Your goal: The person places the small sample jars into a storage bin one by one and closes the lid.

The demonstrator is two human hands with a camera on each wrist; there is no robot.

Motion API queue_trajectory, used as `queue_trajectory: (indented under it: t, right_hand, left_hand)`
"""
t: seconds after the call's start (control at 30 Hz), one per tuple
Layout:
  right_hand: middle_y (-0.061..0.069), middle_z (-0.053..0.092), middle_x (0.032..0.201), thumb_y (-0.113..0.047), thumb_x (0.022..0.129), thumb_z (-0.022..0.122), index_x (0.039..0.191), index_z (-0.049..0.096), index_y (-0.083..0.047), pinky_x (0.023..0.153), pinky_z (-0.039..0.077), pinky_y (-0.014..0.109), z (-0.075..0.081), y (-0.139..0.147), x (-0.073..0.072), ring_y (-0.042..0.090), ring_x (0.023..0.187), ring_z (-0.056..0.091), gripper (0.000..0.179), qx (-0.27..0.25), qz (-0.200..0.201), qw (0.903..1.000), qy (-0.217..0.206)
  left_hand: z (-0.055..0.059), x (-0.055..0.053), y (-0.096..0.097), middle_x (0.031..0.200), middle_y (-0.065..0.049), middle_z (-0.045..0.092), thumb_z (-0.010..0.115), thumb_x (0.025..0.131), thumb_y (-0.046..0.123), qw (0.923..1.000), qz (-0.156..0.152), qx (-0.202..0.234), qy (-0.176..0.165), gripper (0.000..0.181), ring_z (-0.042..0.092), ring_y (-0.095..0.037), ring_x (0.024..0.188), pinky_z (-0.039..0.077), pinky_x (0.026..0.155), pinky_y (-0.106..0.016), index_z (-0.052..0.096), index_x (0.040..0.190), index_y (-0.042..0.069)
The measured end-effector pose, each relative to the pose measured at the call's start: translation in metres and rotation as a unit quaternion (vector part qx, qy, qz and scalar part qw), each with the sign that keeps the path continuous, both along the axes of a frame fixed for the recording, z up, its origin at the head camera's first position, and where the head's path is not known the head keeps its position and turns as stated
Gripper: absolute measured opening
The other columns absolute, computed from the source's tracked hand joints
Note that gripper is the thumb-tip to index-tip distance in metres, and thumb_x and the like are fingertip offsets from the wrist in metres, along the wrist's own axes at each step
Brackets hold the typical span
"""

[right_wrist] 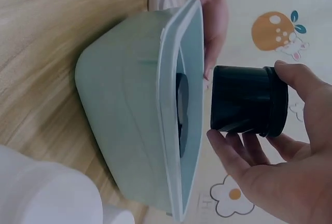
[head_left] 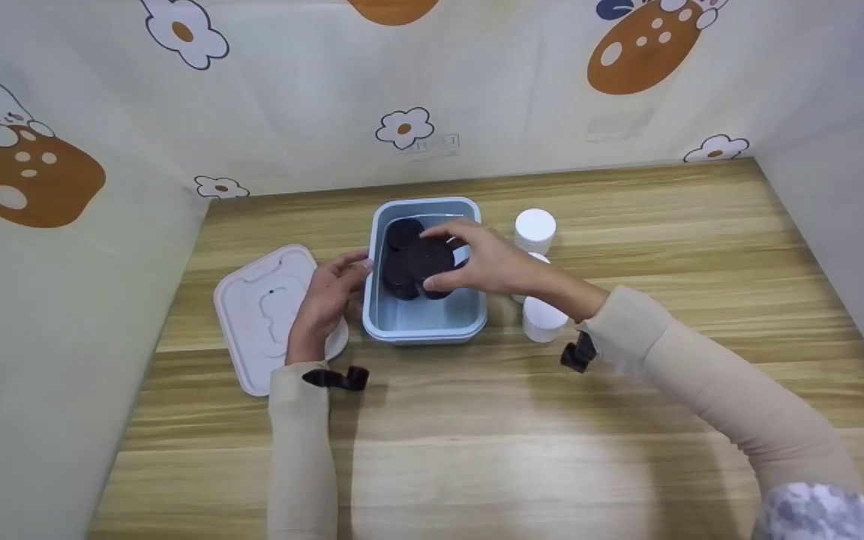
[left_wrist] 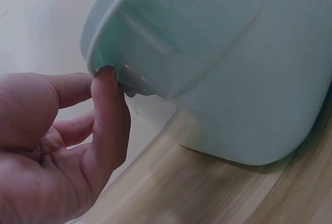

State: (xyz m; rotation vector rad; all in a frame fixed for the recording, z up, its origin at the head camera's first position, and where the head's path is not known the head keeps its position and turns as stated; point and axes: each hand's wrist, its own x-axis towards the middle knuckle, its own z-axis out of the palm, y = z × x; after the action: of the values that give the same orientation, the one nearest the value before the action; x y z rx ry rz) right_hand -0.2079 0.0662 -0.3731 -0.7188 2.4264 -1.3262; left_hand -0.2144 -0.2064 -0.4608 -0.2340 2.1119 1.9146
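Observation:
A light blue plastic box [head_left: 424,322] stands on the table in the middle of the head view. My right hand [head_left: 488,262] grips a black round jar [right_wrist: 241,99] from the side, thumb at its wider rim and fingers beneath in the right wrist view. The jar is over the box's opening. Below it, inside the box, sit several black jars [head_left: 405,234], partly covered by the held one. At the box's left rim, my left hand [head_left: 329,292] holds the edge with thumb and fingers [left_wrist: 109,115].
A white lid [head_left: 252,330] lies left of the box, with a white round piece [head_left: 337,340] beside it, partly behind the left wrist. Right of the box stand white jars [head_left: 535,226], one mostly hidden by the right forearm. A patterned curtain [head_left: 312,112] borders the table's back.

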Motion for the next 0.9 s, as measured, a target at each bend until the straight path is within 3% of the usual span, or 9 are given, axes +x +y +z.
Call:
queue_trajectory:
  t: [0.27,0.57,0.9]
  right_hand:
    - [0.015,0.060,0.130,-0.025,0.078,0.084,0.134,0.059,-0.007,0.108,0.046,0.042,-0.011,-0.012,0.006,0.028,0.122,0.055,0.064,0.041,0.023,0.9989,0.007]
    - [0.018,0.058,0.132,-0.022,0.078,0.085,0.135,0.058,-0.005,0.107,0.047,0.044,-0.022,-0.027,0.015,0.031,0.121,0.058,0.066,0.072,0.042,0.9965,0.006]
    - [0.021,0.057,0.134,-0.018,0.080,0.082,0.136,0.054,0.001,0.110,0.045,0.042,-0.033,-0.040,0.018,0.032,0.124,0.056,0.065,0.108,0.044,0.9930,0.014]
  left_hand:
    - [0.002,0.000,0.002,0.126,-0.013,0.065,0.059,0.102,0.027,1.0000,-0.002,-0.009,0.000,0.046,0.067,-0.015,0.101,0.059,0.075,-0.028,0.053,0.143,0.008]
    - [-0.002,-0.001,0.003,0.111,-0.005,0.069,0.060,0.101,0.022,0.9999,0.010,0.004,0.007,0.045,0.068,-0.010,0.092,0.058,0.078,-0.025,0.053,0.142,0.004]
    - [-0.003,-0.001,0.001,0.120,-0.011,0.066,0.060,0.101,0.023,0.9998,0.006,0.016,-0.004,0.047,0.068,-0.015,0.099,0.060,0.074,-0.029,0.052,0.144,0.006]
